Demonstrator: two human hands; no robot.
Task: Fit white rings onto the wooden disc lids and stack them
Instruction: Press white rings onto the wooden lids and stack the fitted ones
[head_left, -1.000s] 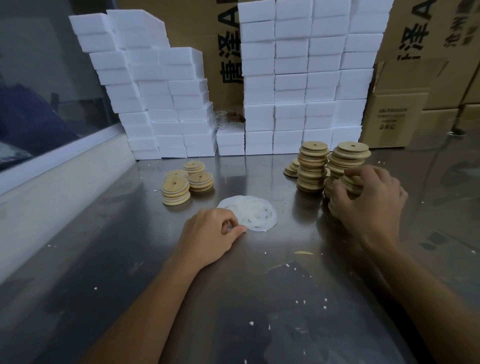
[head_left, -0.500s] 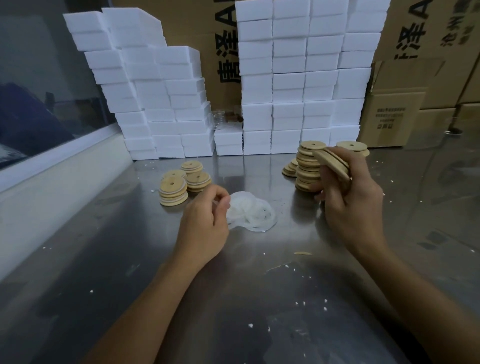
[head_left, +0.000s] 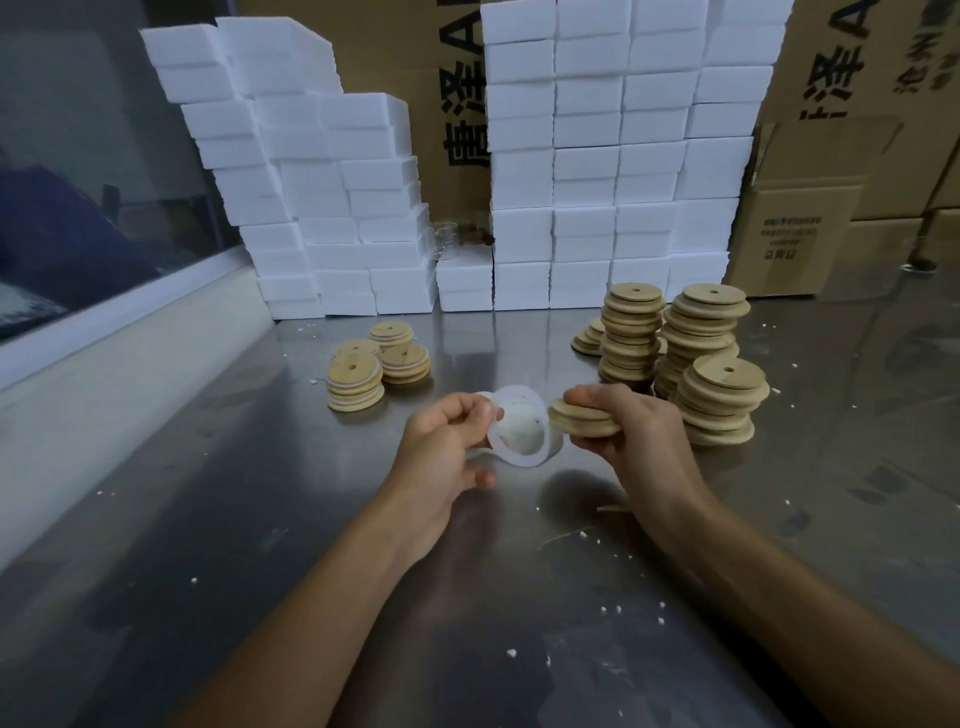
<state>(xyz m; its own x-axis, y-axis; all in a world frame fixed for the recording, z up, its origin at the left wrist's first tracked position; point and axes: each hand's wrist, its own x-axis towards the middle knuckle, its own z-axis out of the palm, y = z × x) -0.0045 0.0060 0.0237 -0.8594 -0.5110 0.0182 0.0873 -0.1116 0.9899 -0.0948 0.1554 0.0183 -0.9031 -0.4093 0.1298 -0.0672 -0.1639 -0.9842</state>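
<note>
We hold both parts up over the tabletop (head_left: 311, 519), nearly touching each other. Our left hand (head_left: 441, 441) pinches one white ring (head_left: 519, 457) by its near edge; it looks thin, limp and light, so we judge it will stretch and sag, and is best taken at the rim with fingertips. Our right hand (head_left: 634, 431) grips a wooden lid (head_left: 582, 420) by its edge, possibly two stacked; it seems stiff, light and smooth, safe to squeeze firmly. The loose pile of rings (head_left: 556, 441) lies just behind. Bare lids (head_left: 711, 364) stand stacked to the right, a few low stacks (head_left: 356, 379), seemingly ringed, to the left.
</note>
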